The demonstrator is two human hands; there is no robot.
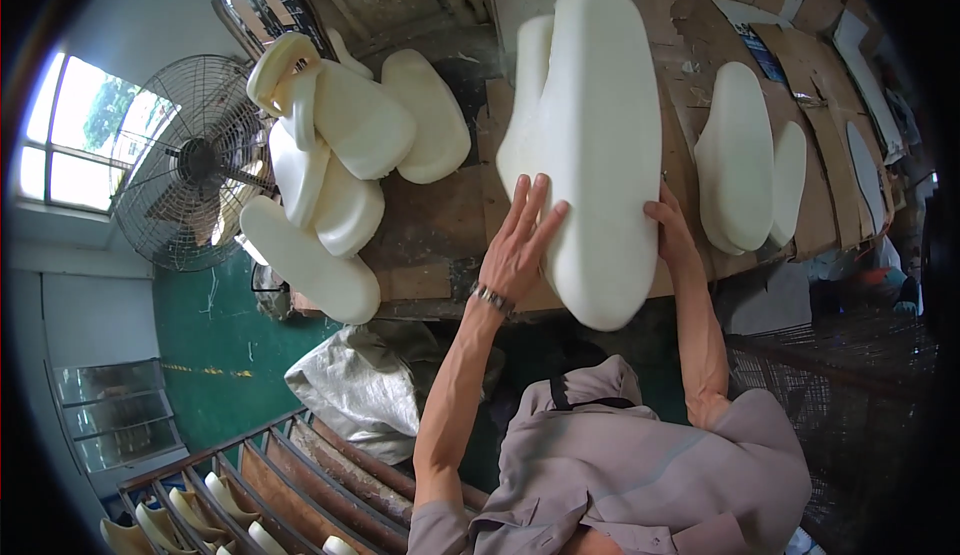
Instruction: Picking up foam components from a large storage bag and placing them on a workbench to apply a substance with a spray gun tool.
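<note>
A long cream moulded foam piece [605, 145] with a smooth, rounded top lies before me, its near end toward my body. My left hand [522, 240] presses against its left side, thumb on the edge and fingers stretched forward. On the opposite side my right hand [675, 227] grips the edge, thumb against the foam and the other fingers partly hidden. Another cream foam piece [522, 105] shows beside it on the left, partly covered by the larger one.
Several similar foam pieces [365, 120] are heaped at the left of the cardboard-covered table [425, 220]. Two more foam pieces [738, 160] lie at the right. A caged fan [195, 160] stands left; a slatted rack [330, 475] with foam pieces and a silvery sack [360, 380] are nearer me.
</note>
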